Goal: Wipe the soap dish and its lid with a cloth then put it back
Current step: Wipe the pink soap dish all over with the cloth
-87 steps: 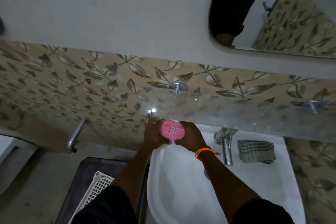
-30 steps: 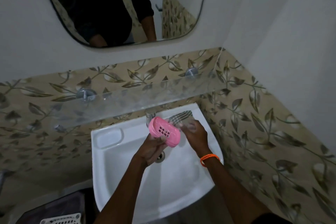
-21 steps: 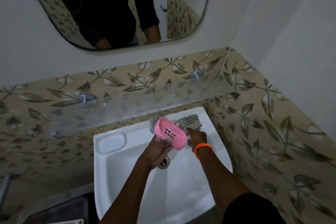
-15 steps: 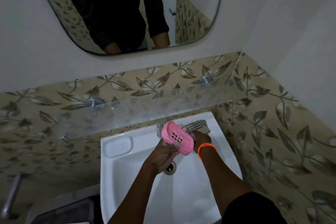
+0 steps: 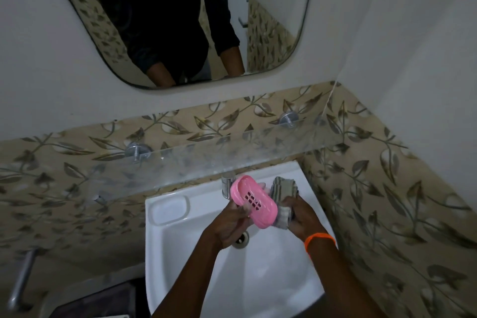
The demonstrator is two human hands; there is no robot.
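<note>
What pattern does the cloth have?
Grey and pale stripes, as the head view shows on the cloth in the right hand.

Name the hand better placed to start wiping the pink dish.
Right. The right hand already grips the cloth beside the soap dish, while the left hand holds the dish over the sink.

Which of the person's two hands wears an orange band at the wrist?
The right hand, gripping the checked cloth. The left hand, holding the pink soap dish, has a bare wrist.
</note>
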